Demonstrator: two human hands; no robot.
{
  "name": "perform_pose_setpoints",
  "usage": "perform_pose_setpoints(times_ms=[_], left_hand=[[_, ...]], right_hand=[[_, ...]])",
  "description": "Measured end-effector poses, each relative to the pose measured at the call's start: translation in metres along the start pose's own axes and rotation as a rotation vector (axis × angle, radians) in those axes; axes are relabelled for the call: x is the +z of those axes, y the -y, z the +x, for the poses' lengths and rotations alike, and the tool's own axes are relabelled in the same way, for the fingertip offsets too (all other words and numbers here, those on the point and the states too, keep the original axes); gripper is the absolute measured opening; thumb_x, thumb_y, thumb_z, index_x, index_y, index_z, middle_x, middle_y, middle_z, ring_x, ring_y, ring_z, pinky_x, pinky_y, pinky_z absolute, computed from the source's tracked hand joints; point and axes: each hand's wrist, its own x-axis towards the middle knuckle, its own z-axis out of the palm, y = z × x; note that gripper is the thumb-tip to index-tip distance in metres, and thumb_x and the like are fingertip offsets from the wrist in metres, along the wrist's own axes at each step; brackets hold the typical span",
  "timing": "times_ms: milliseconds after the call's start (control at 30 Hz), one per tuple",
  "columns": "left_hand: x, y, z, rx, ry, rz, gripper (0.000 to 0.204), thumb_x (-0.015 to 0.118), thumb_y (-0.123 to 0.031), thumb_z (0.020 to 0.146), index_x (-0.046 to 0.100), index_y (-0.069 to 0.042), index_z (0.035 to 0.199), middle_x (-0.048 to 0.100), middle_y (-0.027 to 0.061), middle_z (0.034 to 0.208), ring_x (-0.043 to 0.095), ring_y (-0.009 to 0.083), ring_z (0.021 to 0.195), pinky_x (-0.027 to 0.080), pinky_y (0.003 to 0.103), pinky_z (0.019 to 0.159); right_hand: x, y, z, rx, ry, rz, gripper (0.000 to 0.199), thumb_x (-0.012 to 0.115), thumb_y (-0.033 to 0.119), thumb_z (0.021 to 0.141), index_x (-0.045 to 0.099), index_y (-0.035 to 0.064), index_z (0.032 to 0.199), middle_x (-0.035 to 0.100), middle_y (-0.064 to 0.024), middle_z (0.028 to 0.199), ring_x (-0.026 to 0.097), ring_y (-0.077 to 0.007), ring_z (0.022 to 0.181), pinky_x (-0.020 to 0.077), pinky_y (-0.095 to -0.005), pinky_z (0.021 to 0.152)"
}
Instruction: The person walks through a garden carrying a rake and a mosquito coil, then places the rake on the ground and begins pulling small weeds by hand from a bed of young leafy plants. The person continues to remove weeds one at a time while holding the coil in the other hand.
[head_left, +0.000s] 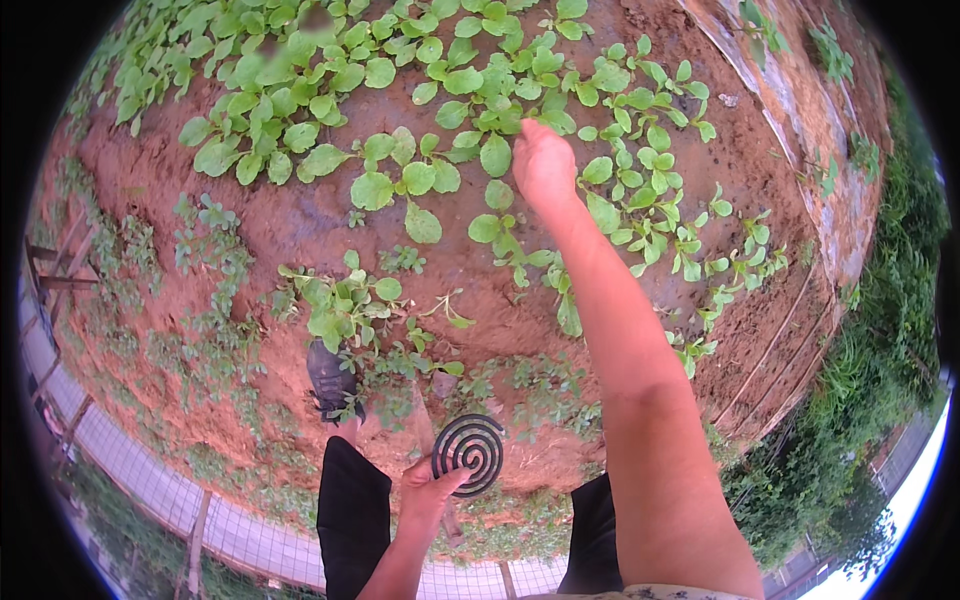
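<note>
My left hand, low in the middle, grips a dark mosquito coil with the thumb across its face. The coil is a flat spiral and looks whole. My right arm stretches far forward over the bed. Among the leafy green seedlings, my right hand is closed with its fingertips down at the leaves. What those fingers hold, if anything, is hidden. A cluster of loose-looking seedlings lies nearer me, just beyond my shoe.
My dark shoe stands on reddish soil with small weeds. Denser seedlings fill the far left. A pale sheet edge borders the bed at right, with thick grass beyond. A wire fence runs along the lower left.
</note>
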Motion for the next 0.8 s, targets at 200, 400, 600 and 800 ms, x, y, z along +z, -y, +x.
perform_pose_setpoints(times_ms=[200, 400, 600, 800], left_hand=[[-0.004, 0.005, 0.002, -0.003, 0.011, 0.006, 0.012, 0.071, 0.002, 0.079, 0.069, -0.002, 0.090, 0.069, 0.0021, 0.088, 0.062, 0.0079, 0.077, 0.050, 0.024, 0.074], [-0.002, -0.001, -0.003, -0.015, -0.011, -0.023, 0.012, 0.072, 0.002, 0.078, 0.069, -0.002, 0.089, 0.069, 0.0016, 0.088, 0.062, 0.0078, 0.078, 0.050, 0.025, 0.075], [-0.003, -0.001, -0.004, -0.046, -0.029, -0.014, 0.012, 0.071, 0.004, 0.078, 0.069, -0.001, 0.089, 0.068, 0.0019, 0.089, 0.062, 0.0083, 0.080, 0.049, 0.025, 0.076], [0.002, -0.002, -0.003, -0.016, -0.005, -0.053, 0.013, 0.070, 0.005, 0.078, 0.069, -0.001, 0.090, 0.068, 0.0026, 0.091, 0.062, 0.0086, 0.081, 0.050, 0.025, 0.076]], right_hand=[[0.007, -0.002, 0.041, 0.089, -0.038, 0.106, 0.031, 0.064, 0.015, 0.080, 0.065, 0.0145, 0.111, 0.067, -0.0157, 0.089, 0.065, -0.0323, 0.087, 0.0500, -0.0398, 0.078], [0.000, 0.020, 0.057, 0.199, 0.228, 0.004, 0.034, 0.067, 0.021, 0.079, 0.065, 0.0178, 0.112, 0.068, -0.0144, 0.104, 0.063, -0.0342, 0.099, 0.0493, -0.0400, 0.088], [0.015, 0.014, 0.046, 0.077, 0.046, -0.066, 0.031, 0.069, 0.022, 0.078, 0.067, 0.0150, 0.108, 0.068, -0.0134, 0.095, 0.063, -0.0312, 0.088, 0.0490, -0.0391, 0.081], [0.021, 0.014, 0.047, 0.256, -0.090, 0.296, 0.017, 0.066, 0.019, 0.081, 0.070, 0.0091, 0.094, 0.068, -0.0094, 0.088, 0.059, -0.0238, 0.076, 0.0477, -0.0350, 0.076]])
